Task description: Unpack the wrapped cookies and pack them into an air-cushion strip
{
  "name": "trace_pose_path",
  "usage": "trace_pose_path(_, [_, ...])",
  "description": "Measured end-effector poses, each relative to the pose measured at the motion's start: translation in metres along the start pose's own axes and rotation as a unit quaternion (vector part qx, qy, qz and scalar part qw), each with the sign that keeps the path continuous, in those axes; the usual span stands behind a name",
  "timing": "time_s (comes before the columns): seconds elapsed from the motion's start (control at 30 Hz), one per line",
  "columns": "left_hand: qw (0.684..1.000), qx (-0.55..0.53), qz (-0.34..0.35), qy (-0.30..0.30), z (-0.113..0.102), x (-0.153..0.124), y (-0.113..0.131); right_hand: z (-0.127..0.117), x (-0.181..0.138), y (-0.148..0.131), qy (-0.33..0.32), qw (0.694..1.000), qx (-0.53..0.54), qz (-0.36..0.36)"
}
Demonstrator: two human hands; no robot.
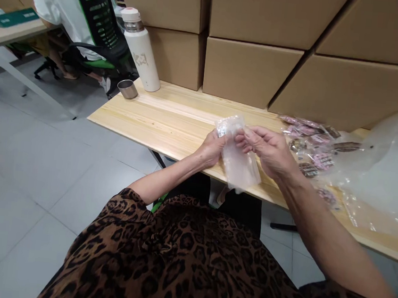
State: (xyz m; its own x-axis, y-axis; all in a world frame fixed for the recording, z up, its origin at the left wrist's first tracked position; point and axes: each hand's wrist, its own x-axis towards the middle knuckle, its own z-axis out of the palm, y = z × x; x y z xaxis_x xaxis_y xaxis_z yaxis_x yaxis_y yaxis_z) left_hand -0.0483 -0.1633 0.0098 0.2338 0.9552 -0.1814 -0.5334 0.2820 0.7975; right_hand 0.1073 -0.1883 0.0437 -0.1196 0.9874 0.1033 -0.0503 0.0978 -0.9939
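A stack of clear plastic bags [240,167] hangs between my hands over the front edge of the wooden table. My left hand [213,148] is closed around its left side, thumb on top. At the upper right of the bags, my right hand [268,147] pinches with thumb and fingers near the edge. Something shiny shows at the top of the bags by my left thumb, too unclear to name. Right of my right hand lie several small clear packets [320,159] with pink and brown contents.
A large translucent plastic bag [390,183] spreads over the table's right end. Cardboard boxes [251,71] are stacked along the back. A white thermos [142,57] and a metal cup [127,89] stand at the left end of the table [174,118]. Beyond, a person sits on an office chair [98,20].
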Motion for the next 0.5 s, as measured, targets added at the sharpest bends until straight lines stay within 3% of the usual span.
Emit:
trace_pose_path(0.17, [0.996,-0.029,-0.049,-0.067,-0.002,-0.008,0.012,0.003,-0.001,0.014,0.017,1.0,0.011,0.014])
trace_pose_path(0.27, [0.994,-0.018,-0.04,-0.097,-0.005,-0.011,0.014,0.002,-0.001,0.013,0.02,1.0,0.012,0.013])
trace_pose_path(0.5, [1.0,-0.022,0.009,-0.013,-0.011,0.001,0.007,0.004,-0.019,-0.002,0.004,1.0,-0.009,0.005])
